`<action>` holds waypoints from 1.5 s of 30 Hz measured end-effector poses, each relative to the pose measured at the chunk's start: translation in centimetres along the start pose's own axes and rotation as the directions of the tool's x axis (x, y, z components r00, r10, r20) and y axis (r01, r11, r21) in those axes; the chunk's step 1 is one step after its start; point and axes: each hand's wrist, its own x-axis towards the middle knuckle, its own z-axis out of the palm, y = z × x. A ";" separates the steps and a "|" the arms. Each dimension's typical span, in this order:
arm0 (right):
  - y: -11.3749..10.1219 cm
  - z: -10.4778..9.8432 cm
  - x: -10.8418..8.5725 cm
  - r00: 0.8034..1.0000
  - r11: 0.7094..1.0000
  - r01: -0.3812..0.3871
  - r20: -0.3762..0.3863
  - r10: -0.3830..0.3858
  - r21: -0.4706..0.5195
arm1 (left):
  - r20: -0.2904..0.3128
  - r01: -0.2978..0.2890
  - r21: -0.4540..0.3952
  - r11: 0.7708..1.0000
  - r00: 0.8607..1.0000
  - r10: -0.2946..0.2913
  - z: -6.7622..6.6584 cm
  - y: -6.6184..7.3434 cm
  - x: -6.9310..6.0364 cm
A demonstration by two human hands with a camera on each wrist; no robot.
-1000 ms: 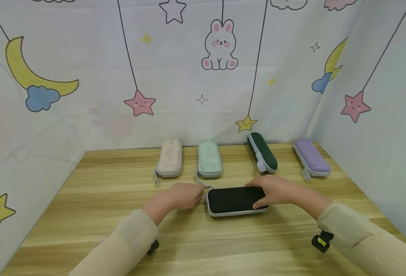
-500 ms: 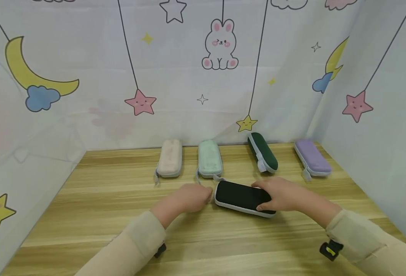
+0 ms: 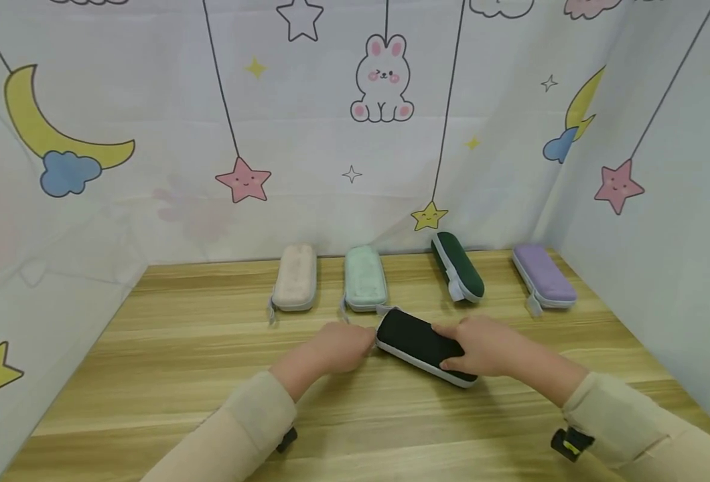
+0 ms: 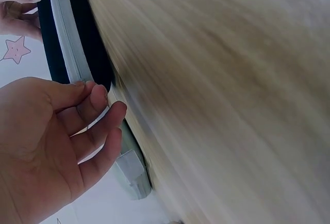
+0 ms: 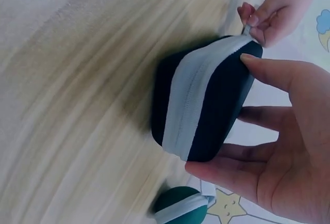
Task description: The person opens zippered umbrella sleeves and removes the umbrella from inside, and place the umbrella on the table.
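“Black, with a pale grey zip (image 5: 191, 95): a case (image 3: 415, 340) slants down to the right, just below the centre of the head view, between a person's left hand (image 3: 344, 347) and right hand (image 3: 487, 347). How far along is the work?”

“Both grips look set, and the zip seems closed along the side and end in the right wrist view. That could mark the start or the finish of its run; the pictures do not settle it. Not yet done, at least, is the release.”

“And the fingers?”

“At the case's upper-left end, left thumb and fingertip meet in a pinch on what looks like the pull (image 5: 247, 29); other fingers curve loosely below. At the lower-right end, the right hand clamps the case across its width, thumb and fingers spread to either side.”

“What lies untouched?”

“Along the back of the wooden table (image 3: 168, 348), a beige case (image 3: 295, 278), mint case (image 3: 366, 276), dark green case (image 3: 460, 268) and purple case (image 3: 544, 276).”
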 end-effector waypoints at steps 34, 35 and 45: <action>-5.3 1.0 2.1 0.989 0.992 -0.114 -0.102 0.108 -0.055 | 0.034 -0.022 0.116 0.993 0.999 0.018 -0.2 2.3 0.7; -5.2 1.0 2.2 0.990 0.992 -0.108 -0.103 0.101 -0.060 | 0.031 -0.006 0.106 0.994 1.000 0.003 -0.1 2.1 0.7; -3.9 0.1 1.6 0.996 0.992 0.074 -0.038 -0.078 -0.105 | -0.047 0.070 0.072 0.995 0.997 -0.067 0.6 0.5 0.3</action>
